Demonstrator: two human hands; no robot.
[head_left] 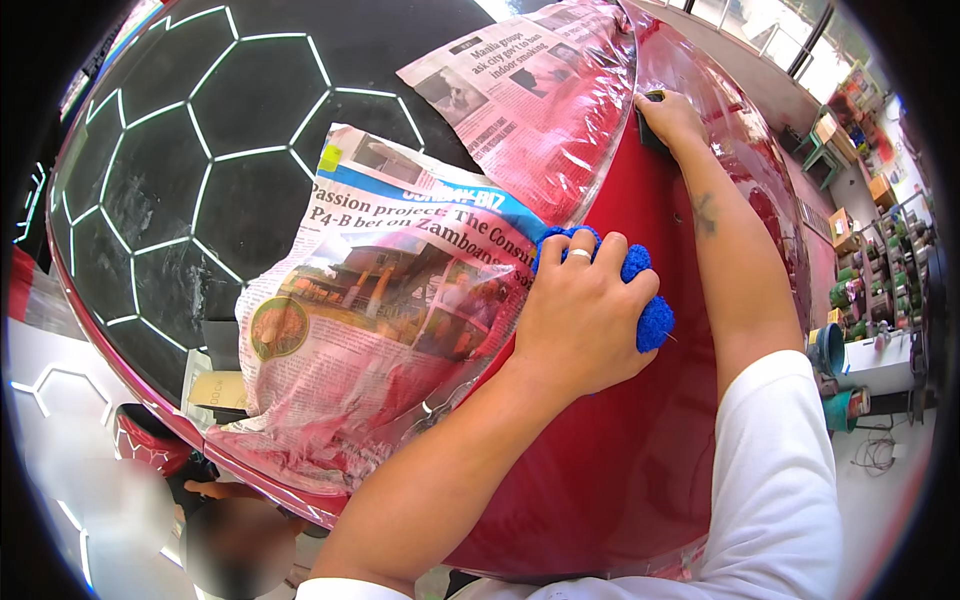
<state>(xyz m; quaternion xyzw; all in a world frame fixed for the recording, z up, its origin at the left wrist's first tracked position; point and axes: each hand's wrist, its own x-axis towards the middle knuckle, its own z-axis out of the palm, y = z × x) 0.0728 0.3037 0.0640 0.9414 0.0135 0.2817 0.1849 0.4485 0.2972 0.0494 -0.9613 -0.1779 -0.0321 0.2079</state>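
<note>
A glossy red curved panel (610,450), which looks like car bodywork, fills the middle. Bunched under the fingers of my left hand (580,325) is a bright blue, nubby cloth (655,322), pressed against the panel beside the newspaper's edge. A ring is on one of that hand's fingers. Farther off, my right hand (672,120) grips a small dark block (650,137) against the panel at the border of clear plastic film (690,60). Part of the block is hidden by the hand. Newspaper sheets (350,290) with reddish smears lie left of my left hand.
Another newspaper sheet (530,95) covers the far part. To the left spreads a glossy black surface (150,180) with white hexagon lines. A tan piece (220,390) sits by its near edge. Shelves of containers (890,275) and buckets (828,350) stand right. A blurred person (240,545) is lower left.
</note>
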